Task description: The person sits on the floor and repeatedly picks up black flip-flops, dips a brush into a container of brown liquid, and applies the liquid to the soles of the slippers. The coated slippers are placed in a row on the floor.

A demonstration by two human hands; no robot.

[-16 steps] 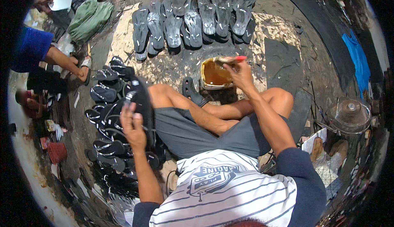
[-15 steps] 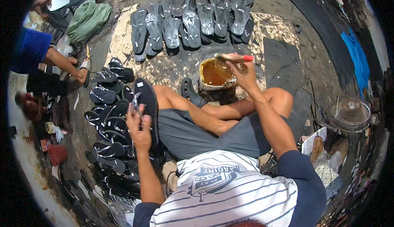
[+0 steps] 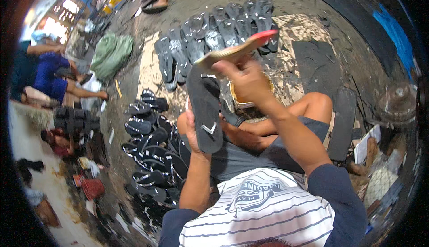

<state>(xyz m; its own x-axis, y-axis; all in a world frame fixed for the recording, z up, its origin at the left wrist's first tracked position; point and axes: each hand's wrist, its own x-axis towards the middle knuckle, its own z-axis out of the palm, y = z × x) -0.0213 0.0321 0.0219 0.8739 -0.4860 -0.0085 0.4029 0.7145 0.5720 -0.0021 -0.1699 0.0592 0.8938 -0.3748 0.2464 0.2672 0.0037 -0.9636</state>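
Note:
My left hand (image 3: 193, 131) holds a black flip-flop (image 3: 203, 106) upright over my lap, its underside turned toward me. White strap ends show near the top and bottom of this sole. In my right hand (image 3: 248, 81), blurred by motion, is a brush (image 3: 237, 50) with a red-ended handle. The brush lies crosswise at the sole's top end; whether its bristles touch is unclear. Behind my right hand and partly hidden by it stands a tub (image 3: 271, 84) of amber-brown liquid.
Several dark soles (image 3: 228, 30) lie in rows on the pale board beyond the tub. Strapped black flip-flops (image 3: 152, 151) are heaped at my left. A fan (image 3: 395, 104) stands at the right. Other people sit at far left, near a green cloth (image 3: 111, 55).
My left hand has gone from beside a flip-flop at my left knee to holding one up, underside showing. My right hand has brought the brush leftward from above the tub. The view has shifted.

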